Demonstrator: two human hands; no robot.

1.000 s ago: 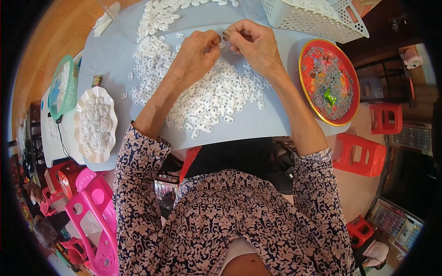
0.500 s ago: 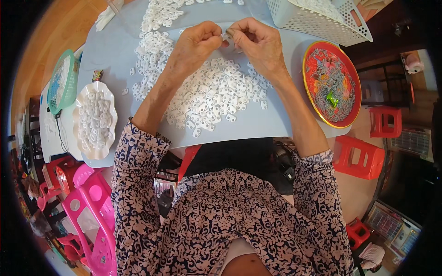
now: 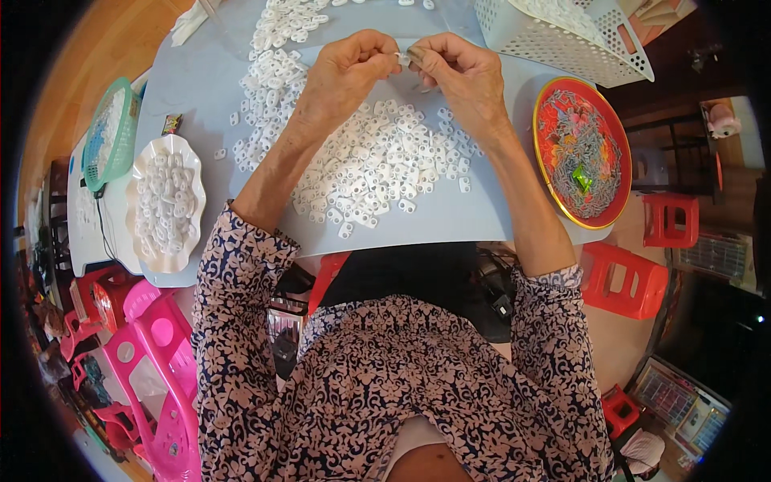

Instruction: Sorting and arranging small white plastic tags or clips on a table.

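Left hand: the left hand is curled, thumb and forefinger closed in a pinch on one small white oblong plastic piece.
Right hand: the right hand is also curled, its thumb and forefinger pinched at the other side of that piece; whether it grips anything more is too small to tell.
White piece: between the two sets of fingertips, raised over the pale blue-grey smooth table.
Loose heap: many white oblong pieces with dark spots lie spread below and between the hands, and more run up past the left hand's outer side.
Left of the left hand: a white scalloped-rim dish filled with similar pieces, a small dark shiny wrapper just beyond it, and a mint-green mesh plastic basket farther out.
Right of the right hand: a round red tray with a gold rim, bearing slender grey pieces and a shiny green packet.
Beyond the right hand: a pale grey perforated plastic basket holding white pieces.
Wrists: bare, with dark floral-patterned sleeves farther down the forearms.
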